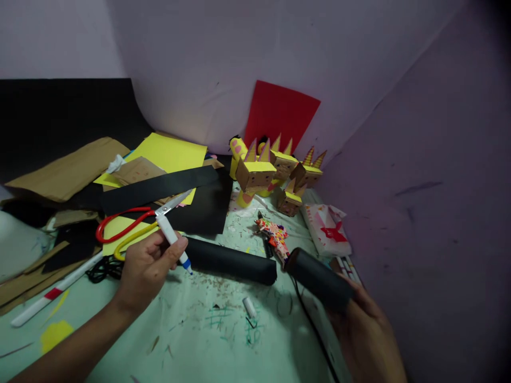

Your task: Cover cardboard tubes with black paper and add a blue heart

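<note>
In my left hand (149, 268) is a white marker (171, 236), its blue tip uncapped and pointing down to the right. My right hand (365, 330) grips a short black paper tube (319, 279) by its far right end; the other end is raised toward the middle. A longer black roll (231, 260) lies on the pale green table (191, 346), just right of the marker. Below that roll rests a small white cap (249, 307). Scissors (136, 223) with red and yellow handles lie behind my left hand.
Yellow paper (171, 151), brown cardboard (72, 167) and black sheets pile up at the left. Several small cardboard figures (255, 173) with horns stand at the back before a red sheet (279, 114). A white packet (327, 229) lies near the right wall; a black cable (313, 319) runs forward.
</note>
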Demonstrator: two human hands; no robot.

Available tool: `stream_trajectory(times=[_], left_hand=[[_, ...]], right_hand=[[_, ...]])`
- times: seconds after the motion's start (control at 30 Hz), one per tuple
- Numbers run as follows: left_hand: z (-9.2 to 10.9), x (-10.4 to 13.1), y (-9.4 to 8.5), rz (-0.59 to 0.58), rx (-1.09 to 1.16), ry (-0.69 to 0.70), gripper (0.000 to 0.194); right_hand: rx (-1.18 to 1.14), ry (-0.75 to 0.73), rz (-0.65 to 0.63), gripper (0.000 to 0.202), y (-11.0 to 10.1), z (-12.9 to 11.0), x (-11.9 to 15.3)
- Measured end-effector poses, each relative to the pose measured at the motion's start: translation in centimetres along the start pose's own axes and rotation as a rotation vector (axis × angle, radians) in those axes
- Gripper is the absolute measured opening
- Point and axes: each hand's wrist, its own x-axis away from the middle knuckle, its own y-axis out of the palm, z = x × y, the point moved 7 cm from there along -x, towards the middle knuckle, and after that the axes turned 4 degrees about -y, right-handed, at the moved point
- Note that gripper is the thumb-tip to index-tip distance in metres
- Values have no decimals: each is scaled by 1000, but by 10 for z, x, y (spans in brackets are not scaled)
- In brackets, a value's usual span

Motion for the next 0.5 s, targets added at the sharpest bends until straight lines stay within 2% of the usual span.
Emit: stream_trajectory(times=[0.07,0.1,0.17,0.23,0.37,0.43,0.5], left_hand=[[-1,0,-2,18,0,1,19],[-2,0,-3,31,0,0,18],[-3,0,-6,45,7,-7,18],[-3,0,-7,53,16,-11,18],[-1,1,-8,57,32,-7,22],[-1,0,-9,58,44,-13,22],[-1,0,-10,65,46,-15,22]], right_hand=[[73,-86,-25,31,11,-14,-14],[147,-135,-74,31,24,-21,-20],[332,-254,-203,33,61,-34,-28],[627,-465,-346,37,110,-46,-28],[802,-644,-481,27,194,-54,-26],[908,-701,-569,22,227,-55,-23],[1005,-737,-633,20,248,-58,-18]])
